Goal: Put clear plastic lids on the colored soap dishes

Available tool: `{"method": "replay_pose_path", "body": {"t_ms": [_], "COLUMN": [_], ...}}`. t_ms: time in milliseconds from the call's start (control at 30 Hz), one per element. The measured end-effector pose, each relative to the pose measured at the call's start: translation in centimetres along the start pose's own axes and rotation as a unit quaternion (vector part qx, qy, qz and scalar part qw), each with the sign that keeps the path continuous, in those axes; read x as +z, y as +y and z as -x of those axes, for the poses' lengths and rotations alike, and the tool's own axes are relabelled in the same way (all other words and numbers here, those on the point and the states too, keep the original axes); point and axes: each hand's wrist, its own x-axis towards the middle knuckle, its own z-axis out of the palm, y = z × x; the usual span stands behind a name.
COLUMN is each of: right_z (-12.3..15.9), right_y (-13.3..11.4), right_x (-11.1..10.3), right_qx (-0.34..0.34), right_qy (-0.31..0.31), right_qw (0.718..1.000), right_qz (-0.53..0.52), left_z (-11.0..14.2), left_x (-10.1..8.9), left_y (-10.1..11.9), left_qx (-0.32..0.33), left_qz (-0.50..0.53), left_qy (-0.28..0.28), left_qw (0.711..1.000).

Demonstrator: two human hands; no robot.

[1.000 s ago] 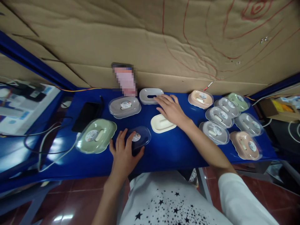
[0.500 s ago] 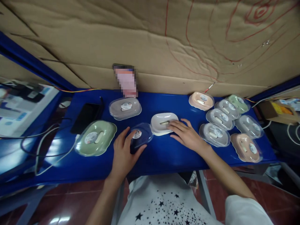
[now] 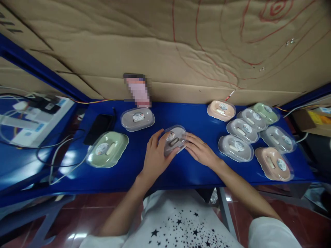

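Note:
A grey oval soap dish (image 3: 168,148) stands in front of me on the blue table, a pale elongated piece showing inside it. Over it lies a clear plastic lid (image 3: 180,130) with a round white label. My left hand (image 3: 155,154) grips the lid from the left, thumb at the near edge and fingers at the far side. On the right, my right hand (image 3: 202,152) has its fingers together against the dish's right end. Whether the lid is fully seated I cannot tell.
Several lidded dishes in grey, green and peach (image 3: 221,111) cluster at the right. A grey dish (image 3: 137,119) and a green dish (image 3: 108,150) stand left, near a black phone-like object (image 3: 98,129) and cables. A phone with a blurred screen (image 3: 138,89) leans against the cardboard (image 3: 165,62).
My left hand has carried the clear lid rightward from the table onto the grey dish. My right hand has shifted from inside the dish to its right end.

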Motion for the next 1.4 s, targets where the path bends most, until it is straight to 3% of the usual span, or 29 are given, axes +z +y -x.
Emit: {"method": "replay_pose_path", "body": {"t_ms": [167, 333, 433, 600, 767, 900, 1100, 1267, 1400], "right_z": [0.0, -0.1, 0.0, 0.0, -0.4, -0.8, -0.7, -0.7, -1.0], "right_y": [0.3, 0.7, 0.8, 0.5, -0.1, -0.2, -0.3, -0.3, -0.7], "right_x": [-0.8, -1.5, -1.6, -1.5, -1.1, -0.9, -0.7, -0.3, -0.7], "right_qx": [0.105, 0.148, 0.163, 0.107, 0.062, 0.051, 0.035, 0.038, 0.029], "right_qy": [0.046, -0.043, -0.045, -0.066, -0.045, -0.053, -0.062, -0.057, -0.041], "right_qw": [0.992, 0.984, 0.980, 0.990, 0.996, 0.997, 0.997, 0.998, 0.997], "right_qz": [-0.058, -0.092, -0.101, -0.064, -0.038, -0.005, 0.023, 0.001, 0.063], "left_z": [0.6, 0.1, 0.2, 1.5, 2.6, 3.2, 3.8, 3.8, 3.3], "left_x": [0.8, 1.5, 2.1, 2.7, 2.2, 2.1, 2.1, 1.5, 0.9], "left_y": [1.6, 2.5, 2.6, 1.9, 0.6, 0.1, 0.0, 0.0, -0.1], "left_qx": [-0.029, -0.023, 0.000, 0.016, -0.010, -0.021, -0.016, -0.022, -0.024], "left_qz": [-0.051, -0.094, -0.103, -0.047, 0.026, 0.013, -0.042, -0.039, -0.033], "left_qy": [-0.005, -0.031, -0.052, -0.046, -0.017, -0.042, -0.006, -0.053, -0.066], "left_qw": [0.998, 0.995, 0.993, 0.998, 0.999, 0.999, 0.999, 0.998, 0.997]}}
